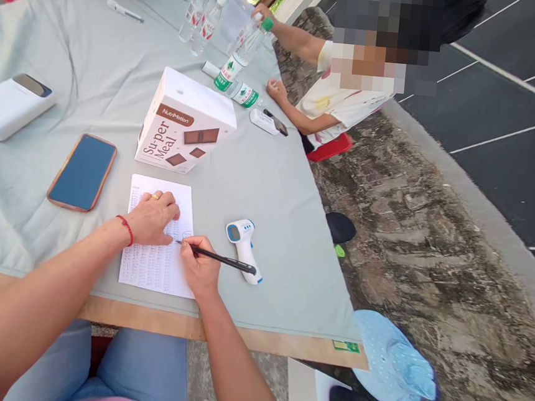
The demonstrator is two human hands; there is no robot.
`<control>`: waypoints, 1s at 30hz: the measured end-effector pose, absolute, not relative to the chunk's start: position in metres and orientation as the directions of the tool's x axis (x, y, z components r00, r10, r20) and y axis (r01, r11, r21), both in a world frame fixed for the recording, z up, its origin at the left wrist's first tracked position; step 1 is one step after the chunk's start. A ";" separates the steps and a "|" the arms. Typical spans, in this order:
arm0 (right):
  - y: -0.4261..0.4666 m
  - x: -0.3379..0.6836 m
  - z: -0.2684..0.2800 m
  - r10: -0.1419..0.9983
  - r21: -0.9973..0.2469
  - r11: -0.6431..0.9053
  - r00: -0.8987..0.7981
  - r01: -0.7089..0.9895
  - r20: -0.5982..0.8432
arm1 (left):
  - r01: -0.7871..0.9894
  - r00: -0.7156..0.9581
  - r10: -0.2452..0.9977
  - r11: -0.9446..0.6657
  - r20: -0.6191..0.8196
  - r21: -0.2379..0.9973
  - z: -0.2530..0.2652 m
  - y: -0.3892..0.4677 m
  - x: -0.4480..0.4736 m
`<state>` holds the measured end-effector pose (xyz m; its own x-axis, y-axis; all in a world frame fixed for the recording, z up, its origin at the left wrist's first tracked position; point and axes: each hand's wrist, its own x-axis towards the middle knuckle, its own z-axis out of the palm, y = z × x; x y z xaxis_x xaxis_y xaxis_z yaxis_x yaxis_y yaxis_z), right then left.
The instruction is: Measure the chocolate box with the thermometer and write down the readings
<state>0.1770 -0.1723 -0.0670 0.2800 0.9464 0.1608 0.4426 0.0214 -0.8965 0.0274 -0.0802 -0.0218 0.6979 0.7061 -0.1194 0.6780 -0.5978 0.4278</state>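
A sheet of paper with rows of handwriting lies on the grey tablecloth in front of me. My left hand rests on its upper part, fingers spread loosely and holding nothing; a ring and a red bracelet show on it. A black pen is gripped in my right hand, its tip at the paper beside my left thumb. Just right of that hand lies a white and blue infrared thermometer, partly crossed by the pen. Behind the paper stands a white "Super Meal" box.
Left of the box lie a phone and a white power bank. Water bottles stand farther back, one lying down. A person in a white shirt sits at the right edge. A white pen lies at the back left.
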 end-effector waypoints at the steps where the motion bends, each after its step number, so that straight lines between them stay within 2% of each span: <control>1: -0.172 0.177 -0.067 0.946 -0.894 0.024 0.278 0.448 0.165 | 0.678 0.698 0.707 -0.598 -0.117 0.427 -0.022 -0.080 0.027; 13: -0.172 0.177 -0.067 0.948 -0.892 0.034 0.269 0.451 0.172 | 0.671 0.701 0.705 -0.601 -0.108 0.435 -0.022 -0.080 0.027; 30: -0.173 0.178 -0.070 0.921 -0.913 -0.040 0.368 0.406 0.124 | 0.669 0.697 0.710 -0.594 -0.100 0.447 -0.024 -0.079 0.027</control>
<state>0.1777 -0.1730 -0.0697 0.3684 0.9214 0.1239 0.4060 -0.0396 -0.9130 0.0268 -0.0795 -0.0242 0.6973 0.7099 -0.0996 0.6686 -0.5939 0.4475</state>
